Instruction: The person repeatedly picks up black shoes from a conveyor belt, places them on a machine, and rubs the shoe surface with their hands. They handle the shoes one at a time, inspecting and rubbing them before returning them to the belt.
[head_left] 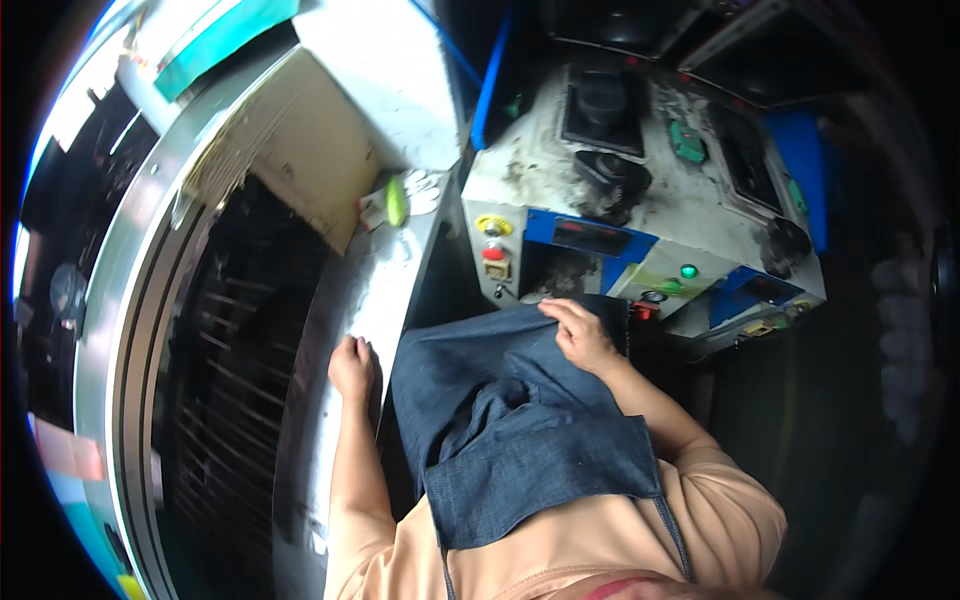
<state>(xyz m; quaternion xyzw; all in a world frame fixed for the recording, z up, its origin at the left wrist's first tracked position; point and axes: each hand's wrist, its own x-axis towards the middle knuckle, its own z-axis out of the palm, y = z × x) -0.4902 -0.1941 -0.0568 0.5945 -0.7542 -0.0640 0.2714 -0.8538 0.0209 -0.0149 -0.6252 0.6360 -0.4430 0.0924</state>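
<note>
My left hand (351, 370) rests on the pale metal ledge (372, 290) at my left side, its fingers curled in and no object showing from it. Over my dark blue apron (500, 370), near the knee, lies my right hand (583, 338) with its fingers stretched out and holding nothing. Farther along the ledge are a yellow-green rounded object (396, 203) and a white glove (425, 190), both away from my hands.
Ahead stands a grimy white and blue machine (540, 180) with a red button (493, 252) and a green lit button (688, 271). A cardboard sheet (315, 150) leans at the ledge's far end. Left of the ledge runs a curved metal frame (105, 330).
</note>
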